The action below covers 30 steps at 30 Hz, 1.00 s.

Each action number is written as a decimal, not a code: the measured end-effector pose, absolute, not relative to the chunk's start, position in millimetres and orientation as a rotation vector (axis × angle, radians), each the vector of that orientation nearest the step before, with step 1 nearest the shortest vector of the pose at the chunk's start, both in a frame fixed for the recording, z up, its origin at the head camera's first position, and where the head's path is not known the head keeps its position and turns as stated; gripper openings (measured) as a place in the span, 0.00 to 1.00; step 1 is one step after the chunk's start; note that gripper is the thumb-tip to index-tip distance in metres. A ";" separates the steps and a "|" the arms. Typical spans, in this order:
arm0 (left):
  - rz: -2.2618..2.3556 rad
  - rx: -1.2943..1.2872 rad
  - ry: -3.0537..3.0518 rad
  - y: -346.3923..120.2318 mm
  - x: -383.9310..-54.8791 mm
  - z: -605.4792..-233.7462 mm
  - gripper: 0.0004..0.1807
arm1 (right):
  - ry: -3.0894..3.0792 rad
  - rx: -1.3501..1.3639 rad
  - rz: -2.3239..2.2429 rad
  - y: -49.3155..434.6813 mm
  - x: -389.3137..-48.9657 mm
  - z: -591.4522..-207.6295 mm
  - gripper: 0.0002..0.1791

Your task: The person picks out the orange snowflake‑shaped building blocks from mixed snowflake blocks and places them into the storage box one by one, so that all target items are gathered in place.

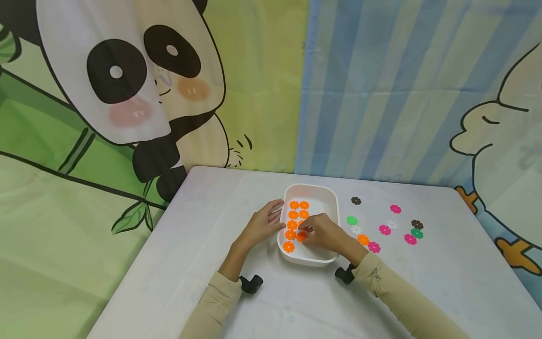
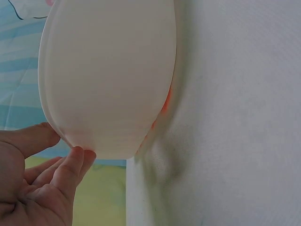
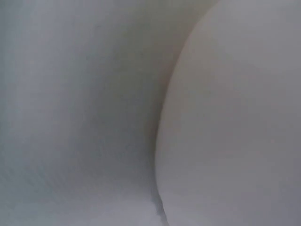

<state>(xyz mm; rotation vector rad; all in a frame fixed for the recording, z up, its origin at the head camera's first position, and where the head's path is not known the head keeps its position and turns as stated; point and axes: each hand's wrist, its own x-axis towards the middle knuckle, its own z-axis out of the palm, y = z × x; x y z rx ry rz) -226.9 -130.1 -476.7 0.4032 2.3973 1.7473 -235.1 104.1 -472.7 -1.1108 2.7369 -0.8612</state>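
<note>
A white plastic tray point(image 1: 315, 262) stands on the table, with orange flower-shaped discs point(image 1: 288, 246) laid in two columns along its left side. My left hand point(image 1: 260, 225) holds the tray's left edge; in the left wrist view the thumb meets the rim and the fingers touch the outer wall. Inside the tray, my right hand point(image 1: 325, 231) has bent fingers and thumb at an orange flower-shaped disc point(image 1: 301, 236) in the right column. Those fingers partly cover another disc just above. The right wrist view shows only the tray's outer wall point(image 3: 235, 122) and tablecloth, not the hand.
Loose flower-shaped discs lie right of the tray: pink point(image 1: 395, 209), brown point(image 1: 356, 200), green point(image 1: 352, 220), white point(image 1: 355, 230) and orange point(image 1: 363, 239). The white table point(image 1: 262, 313) ends at a printed curtain point(image 1: 262, 84) behind.
</note>
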 end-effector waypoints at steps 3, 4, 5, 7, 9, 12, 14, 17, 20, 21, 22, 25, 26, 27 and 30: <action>1.757 0.415 2.391 -129.0 -227.3 -476.9 0.39 | 2.734 -1.100 -0.970 108.3 -234.2 -469.9 0.18; 1.756 0.413 2.390 -128.7 -227.3 -477.0 0.39 | 2.726 -1.098 -1.016 110.6 -234.0 -468.4 0.18; 1.758 0.417 2.389 -128.5 -227.2 -477.1 0.39 | 2.722 -1.095 -1.057 113.3 -233.6 -466.6 0.18; 1.761 0.415 2.388 -128.2 -227.0 -476.9 0.40 | 2.722 -1.081 -1.127 120.8 -233.2 -462.2 0.18; 1.761 0.407 2.393 -128.1 -226.6 -476.6 0.40 | 2.750 -1.056 -1.167 130.2 -232.5 -456.9 0.18; 1.764 0.389 2.394 -128.2 -226.4 -476.6 0.39 | 2.825 -1.005 -1.184 147.4 -230.8 -449.2 0.19; 1.768 0.391 2.391 -128.4 -226.3 -476.8 0.39 | 2.874 -0.972 -1.194 160.6 -229.1 -445.7 0.20; 1.772 0.392 2.385 -128.3 -225.8 -476.5 0.39 | 2.953 -0.917 -1.177 181.2 -225.0 -443.5 0.21; 1.768 0.377 2.382 -127.8 -225.0 -476.1 0.39 | 2.998 -0.843 -1.175 201.5 -219.3 -444.9 0.20; 1.768 0.372 2.381 -127.7 -225.0 -476.1 0.39 | 3.012 -0.821 -1.163 207.6 -217.2 -446.2 0.20; 1.768 0.367 2.380 -127.5 -225.0 -476.2 0.39 | 3.019 -0.795 -1.165 213.6 -215.4 -447.7 0.20; 1.769 0.360 2.380 -127.5 -225.3 -476.9 0.39 | 3.025 -0.743 -1.165 229.4 -210.9 -453.7 0.20; 1.772 0.361 2.379 -127.6 -225.5 -477.2 0.39 | 3.024 -0.728 -1.164 233.9 -209.7 -456.1 0.20; 1.774 0.364 2.379 -127.6 -225.6 -477.3 0.39 | 3.024 -0.704 -1.155 237.9 -208.5 -458.4 0.20; 1.788 0.379 2.375 -127.7 -225.7 -477.3 0.39 | 3.022 -0.619 -1.120 247.5 -205.2 -465.3 0.20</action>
